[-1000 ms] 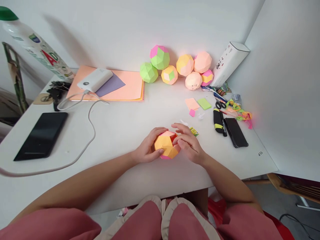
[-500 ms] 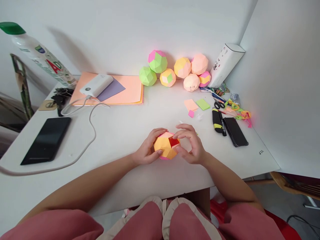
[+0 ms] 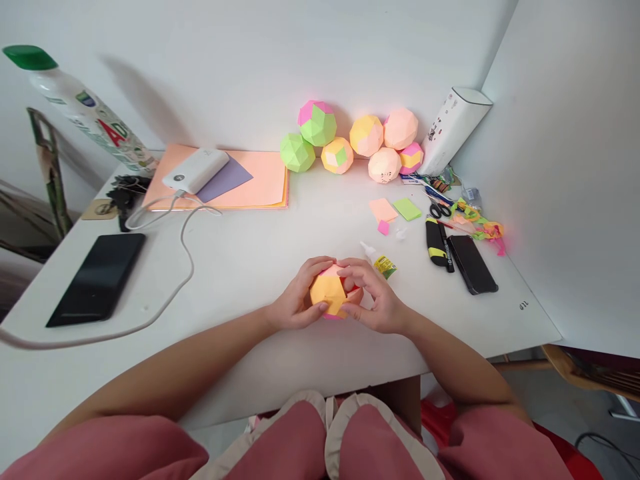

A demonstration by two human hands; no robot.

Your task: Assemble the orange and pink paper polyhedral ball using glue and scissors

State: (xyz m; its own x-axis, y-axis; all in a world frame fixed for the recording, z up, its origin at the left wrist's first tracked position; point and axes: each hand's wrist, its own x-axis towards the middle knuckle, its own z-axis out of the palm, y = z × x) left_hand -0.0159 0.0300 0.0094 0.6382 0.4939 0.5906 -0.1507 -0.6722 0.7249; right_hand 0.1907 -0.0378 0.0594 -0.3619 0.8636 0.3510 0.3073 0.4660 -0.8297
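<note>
Between my hands, over the front part of the desk, is a faceted paper ball (image 3: pixel 327 293) in orange, pink and peach. An opening on its right side shows a red inside. My left hand (image 3: pixel 300 297) wraps round its left side, thumb on the front face. My right hand (image 3: pixel 376 299) grips the right side, with fingertips at the opening and the thumb on the lower front. The fingers partly cover the opening. Just beyond my right hand lies a small glue bottle (image 3: pixel 383 261) with a white nozzle and a yellow-green label.
Several finished paper balls (image 3: pixel 318 125) sit against the wall. Sticky notes (image 3: pixel 407 209), scissors (image 3: pixel 440 210), a box cutter (image 3: pixel 436 241) and a phone (image 3: pixel 473 265) lie to the right. At left are a black tablet (image 3: pixel 97 280), a white power bank (image 3: pixel 196 170) with its cable, and a tall bottle (image 3: pixel 95 117).
My right hand has moved left and closed onto the right side of the paper ball, its fingers now at the opening. The glue bottle behind it has come into view.
</note>
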